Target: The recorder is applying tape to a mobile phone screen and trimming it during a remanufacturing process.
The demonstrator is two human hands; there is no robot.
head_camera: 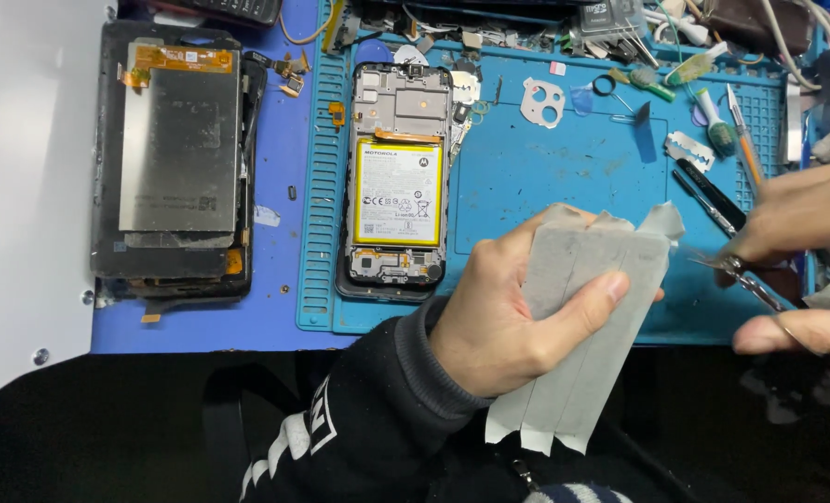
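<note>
Grey adhesive strips (582,317) gripped in left hand (499,317); scissors (745,279) held by right hand (796,270), uncut yet; opened phone (396,186) waiting on desk (545,177).

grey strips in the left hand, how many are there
3, side by side in a fan in the left hand: left strip, middle strip, right strip. More may be hidden underneath.

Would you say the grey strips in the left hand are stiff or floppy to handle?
The grey strips probably flex easily: they look thin and their top corners curl. They seem light, since the left hand pinches them with thumb and fingers alone. The right hand holds scissors beside them.
</note>
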